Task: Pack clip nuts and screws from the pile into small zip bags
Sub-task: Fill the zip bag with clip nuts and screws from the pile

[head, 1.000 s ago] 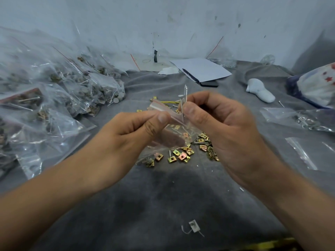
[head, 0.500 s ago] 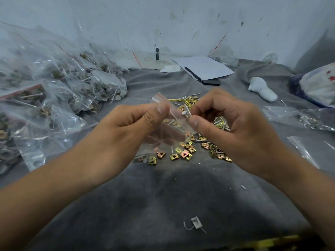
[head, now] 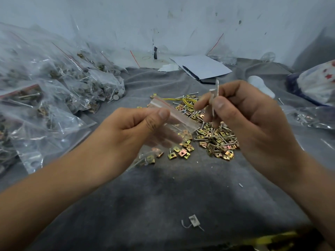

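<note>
Left hand (head: 126,131) is pinching a small clear zip bag (head: 174,122) near its red-striped top edge, thumb on the front, holding it up just left of the pile of clip nuts and screws (head: 215,136). A few clip nuts are showing through the lower part of the bag. Right hand (head: 243,116) is hovering just above the pile, fingers curled, gripping a few screws (head: 215,95) between thumb and fingertips; one is sticking up above the knuckles, another is pointing down toward the pile. The hands are near each other, not touching.

The pile is lying on a grey cloth (head: 163,205) covering the tabletop. A loose group of clip nuts (head: 181,153) is lying just left of the pile, below the bag. Yellow wire ties (head: 183,101) are sitting at the pile's far edge. Filled bags (head: 59,91) are heaped well left of the pile. A white paper sheet (head: 204,67) is lying behind the pile by the wall. More clear bags (head: 313,116) are lying right of the pile. A small white tag (head: 193,221) is sitting well in front of the pile.
</note>
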The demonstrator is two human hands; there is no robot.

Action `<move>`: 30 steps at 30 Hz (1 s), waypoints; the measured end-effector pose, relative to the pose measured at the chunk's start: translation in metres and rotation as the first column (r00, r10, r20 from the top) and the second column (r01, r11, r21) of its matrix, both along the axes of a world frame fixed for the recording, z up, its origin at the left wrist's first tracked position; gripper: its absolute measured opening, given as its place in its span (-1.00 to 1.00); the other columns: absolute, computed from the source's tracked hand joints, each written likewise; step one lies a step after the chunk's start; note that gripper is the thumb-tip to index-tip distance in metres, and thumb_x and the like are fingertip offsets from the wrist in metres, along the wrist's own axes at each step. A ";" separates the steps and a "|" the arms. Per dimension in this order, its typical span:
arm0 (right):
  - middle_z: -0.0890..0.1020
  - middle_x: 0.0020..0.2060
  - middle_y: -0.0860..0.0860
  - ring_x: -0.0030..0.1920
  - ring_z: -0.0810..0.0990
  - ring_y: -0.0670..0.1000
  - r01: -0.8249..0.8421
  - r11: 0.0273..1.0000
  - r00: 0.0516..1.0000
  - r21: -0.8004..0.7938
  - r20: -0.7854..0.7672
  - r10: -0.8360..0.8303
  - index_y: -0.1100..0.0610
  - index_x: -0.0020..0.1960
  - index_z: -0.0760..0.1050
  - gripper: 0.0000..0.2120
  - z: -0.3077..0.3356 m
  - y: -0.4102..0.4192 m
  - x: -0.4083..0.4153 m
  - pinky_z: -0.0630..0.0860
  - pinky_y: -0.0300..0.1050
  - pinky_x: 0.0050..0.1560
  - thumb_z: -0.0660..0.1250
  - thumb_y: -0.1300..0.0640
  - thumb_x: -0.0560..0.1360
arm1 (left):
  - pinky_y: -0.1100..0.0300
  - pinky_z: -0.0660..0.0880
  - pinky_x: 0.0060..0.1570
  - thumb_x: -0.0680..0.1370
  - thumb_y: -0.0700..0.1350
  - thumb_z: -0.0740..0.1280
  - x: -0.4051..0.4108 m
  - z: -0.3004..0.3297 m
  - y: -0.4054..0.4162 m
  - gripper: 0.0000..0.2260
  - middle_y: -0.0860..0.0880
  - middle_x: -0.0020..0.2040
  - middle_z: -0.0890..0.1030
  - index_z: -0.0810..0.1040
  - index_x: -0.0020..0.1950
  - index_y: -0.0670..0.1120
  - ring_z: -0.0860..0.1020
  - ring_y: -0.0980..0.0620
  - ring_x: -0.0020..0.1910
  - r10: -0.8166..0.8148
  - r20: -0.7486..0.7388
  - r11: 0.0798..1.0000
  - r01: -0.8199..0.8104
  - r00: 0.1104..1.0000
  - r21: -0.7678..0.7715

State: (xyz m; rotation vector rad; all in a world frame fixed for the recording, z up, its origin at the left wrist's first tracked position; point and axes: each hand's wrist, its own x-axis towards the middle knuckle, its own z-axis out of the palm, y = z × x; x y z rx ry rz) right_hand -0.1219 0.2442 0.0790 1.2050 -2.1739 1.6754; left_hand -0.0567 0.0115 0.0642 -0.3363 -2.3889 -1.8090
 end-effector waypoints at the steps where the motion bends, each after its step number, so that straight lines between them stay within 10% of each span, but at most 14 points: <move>1: 0.72 0.02 0.07 -0.13 0.63 0.03 0.001 1.000 1.000 -0.031 -0.009 -0.002 0.22 0.08 0.47 -0.90 -0.001 -0.001 0.004 0.54 -0.18 -0.12 0.22 0.20 0.69 | -0.22 0.64 0.06 0.67 0.10 0.26 0.000 -0.001 0.001 -0.68 -0.05 -0.04 0.77 0.74 0.08 -0.04 0.75 -0.09 -0.05 0.022 -0.001 0.999 -0.022 1.000 0.023; 11: 0.71 -0.08 0.10 -0.21 0.62 0.06 0.110 0.979 0.991 -0.170 0.095 -0.095 0.12 0.04 0.42 -0.89 -0.016 -0.006 0.019 0.56 -0.08 -0.19 0.19 0.28 0.71 | 0.22 0.63 -0.16 0.30 -0.07 0.60 0.000 0.001 0.008 -0.77 -0.11 -0.19 0.76 0.77 -0.12 -0.15 0.68 0.01 -0.25 0.236 0.011 0.941 -0.232 0.972 0.245; 18: 0.72 -0.01 0.00 -0.06 0.68 0.08 0.096 0.994 0.991 -0.049 -0.087 -0.100 0.09 0.09 0.44 -0.99 -0.014 -0.007 0.024 0.57 -0.18 -0.05 0.25 0.18 0.69 | 0.24 0.66 -0.16 0.16 -0.14 0.66 0.003 0.006 0.011 -0.66 -0.19 -0.19 0.75 0.67 -0.21 -0.28 0.72 -0.05 -0.22 0.267 0.032 0.923 -0.265 0.963 0.280; 23: 0.72 0.00 -0.06 -0.11 0.67 0.14 0.145 0.989 0.968 0.038 -0.212 -0.134 0.12 0.10 0.45 -0.97 -0.008 -0.001 0.025 0.58 0.12 -0.07 0.28 0.16 0.69 | -0.05 0.68 -0.06 0.13 -0.04 0.66 0.009 0.012 0.016 -0.71 -0.13 -0.20 0.75 0.71 -0.24 -0.09 0.72 -0.27 -0.13 0.281 -0.032 0.948 -0.272 0.959 0.168; 27: 0.67 -0.07 -0.22 -0.10 0.59 -0.30 0.253 0.937 0.892 0.240 -0.432 -0.130 0.16 0.08 0.50 -0.93 -0.005 0.001 0.025 0.42 -0.45 -0.04 0.30 0.15 0.66 | 0.06 0.68 -0.20 0.17 -0.04 0.66 0.011 0.014 0.018 -0.73 -0.03 -0.22 0.76 0.69 -0.23 -0.05 0.73 -0.17 -0.20 0.275 -0.087 0.957 -0.264 0.957 0.125; 30: 0.49 -0.19 -0.34 -0.22 0.50 -0.27 0.319 0.899 0.844 0.300 -0.522 -0.125 0.17 0.07 0.52 -0.89 -0.005 0.002 0.022 0.35 -0.49 -0.14 0.30 0.13 0.65 | -0.11 0.66 -0.17 0.21 -0.02 0.65 0.013 0.013 0.020 -0.75 -0.04 -0.22 0.75 0.67 -0.24 -0.05 0.71 -0.24 -0.19 0.274 -0.130 0.961 -0.264 0.953 0.085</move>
